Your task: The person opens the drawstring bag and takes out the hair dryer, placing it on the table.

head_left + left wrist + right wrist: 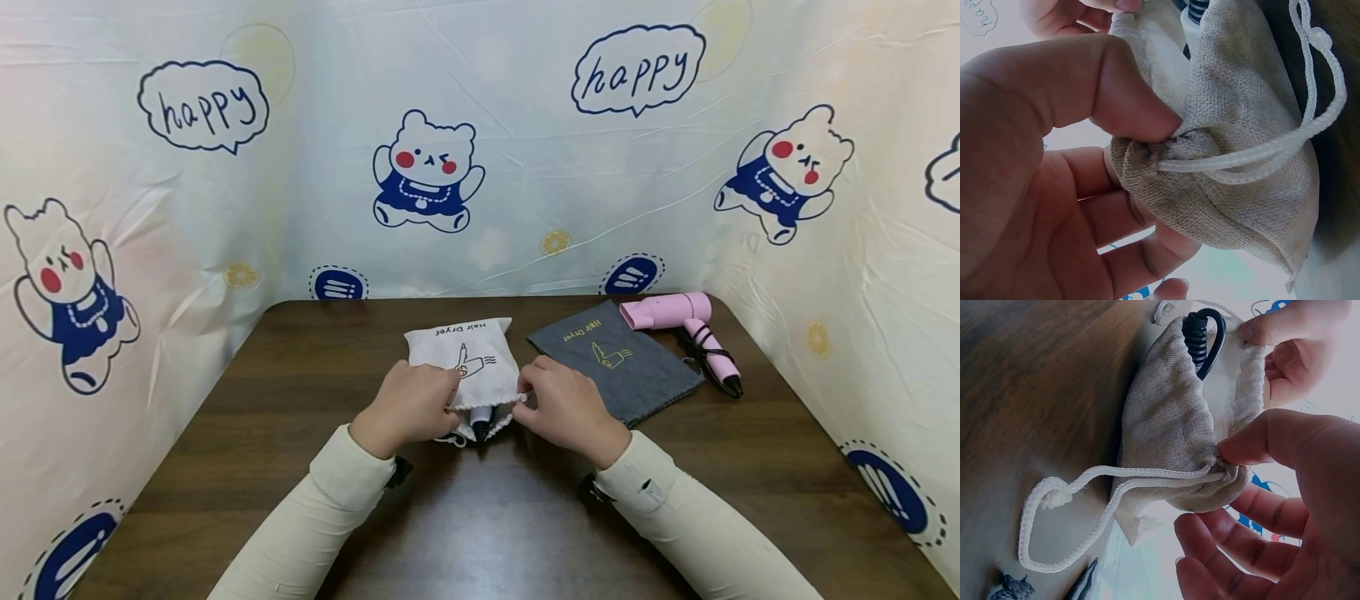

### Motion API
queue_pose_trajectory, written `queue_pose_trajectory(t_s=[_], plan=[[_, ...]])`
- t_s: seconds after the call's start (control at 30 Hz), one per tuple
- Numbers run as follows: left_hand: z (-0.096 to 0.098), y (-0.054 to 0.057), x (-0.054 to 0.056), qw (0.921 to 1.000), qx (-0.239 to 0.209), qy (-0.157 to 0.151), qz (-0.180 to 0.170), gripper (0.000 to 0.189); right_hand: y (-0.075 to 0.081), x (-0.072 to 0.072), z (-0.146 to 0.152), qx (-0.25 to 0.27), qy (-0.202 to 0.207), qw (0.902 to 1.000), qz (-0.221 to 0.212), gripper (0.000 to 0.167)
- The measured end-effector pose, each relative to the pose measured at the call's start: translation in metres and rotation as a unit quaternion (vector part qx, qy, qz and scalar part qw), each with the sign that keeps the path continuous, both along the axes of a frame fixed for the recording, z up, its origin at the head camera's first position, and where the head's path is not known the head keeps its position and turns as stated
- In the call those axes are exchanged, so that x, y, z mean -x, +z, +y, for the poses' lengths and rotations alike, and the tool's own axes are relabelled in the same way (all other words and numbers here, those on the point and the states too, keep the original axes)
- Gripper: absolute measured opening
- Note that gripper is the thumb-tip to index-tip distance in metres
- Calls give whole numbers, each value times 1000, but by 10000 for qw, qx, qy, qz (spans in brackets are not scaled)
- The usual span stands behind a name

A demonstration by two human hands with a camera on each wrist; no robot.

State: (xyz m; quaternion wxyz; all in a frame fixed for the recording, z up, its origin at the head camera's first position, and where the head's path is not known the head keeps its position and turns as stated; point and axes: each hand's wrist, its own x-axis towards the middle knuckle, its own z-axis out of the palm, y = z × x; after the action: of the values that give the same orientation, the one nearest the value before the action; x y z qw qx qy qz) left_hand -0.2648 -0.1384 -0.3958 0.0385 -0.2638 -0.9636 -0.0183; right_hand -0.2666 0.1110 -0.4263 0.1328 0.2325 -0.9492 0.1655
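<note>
Cream sleeves point(315, 517) enter from 7 and 5 o'clock. The left hand point(411, 404) and right hand point(572, 408) each pinch one side of the white pouch point(491, 383) at its mouth, 12 o'clock from the centre of the table point(480, 533). A grey pouch point(637, 379) lies at 3 o'clock.

I've room over the table point(300, 375) well left of the white pouch point(487, 379); grey pouch point(618, 371) and pink dryer point(675, 311) obstruct its right.

"Hair Dryer" — both pouches point(487, 383) point(622, 367); "happy" — backdrop point(540, 158)
</note>
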Motion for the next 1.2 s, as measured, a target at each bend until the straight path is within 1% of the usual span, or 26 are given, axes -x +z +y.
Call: queue_pose_trajectory(t_s=[0.2, 0.4, 0.5, 0.77, 0.9, 1.07, 1.2], plan=[[-1, 1, -1, 9999, 39, -48, -142, 28, 0, 0, 0, 4, -9, 10000, -68, 12], [-1, 0, -2, 9996, 109, -66, -255, 32, 1, 1, 0, -35, 26, 10000, -38, 11], [-1, 0, -2, 9995, 145, -46, -269, 32, 1, 1, 0, -45, 24, 10000, -36, 11], [-3, -3, -2, 9981, 310, 99, -525, 33, -2, 1, 0, -64, 9, 9997, -244, 11], [-4, -5, -2, 9976, 341, 128, -586, 35, -3, 1, 0, -83, 30, 9996, -250, 11], [-4, -4, -3, 9968, 340, 139, -707, 38, -3, 1, 0, -101, 50, 9997, -229, 10], [-3, -1, -3, 9951, 370, 198, -898, 43, -2, 1, 1, -107, 83, 9997, -225, 10]])
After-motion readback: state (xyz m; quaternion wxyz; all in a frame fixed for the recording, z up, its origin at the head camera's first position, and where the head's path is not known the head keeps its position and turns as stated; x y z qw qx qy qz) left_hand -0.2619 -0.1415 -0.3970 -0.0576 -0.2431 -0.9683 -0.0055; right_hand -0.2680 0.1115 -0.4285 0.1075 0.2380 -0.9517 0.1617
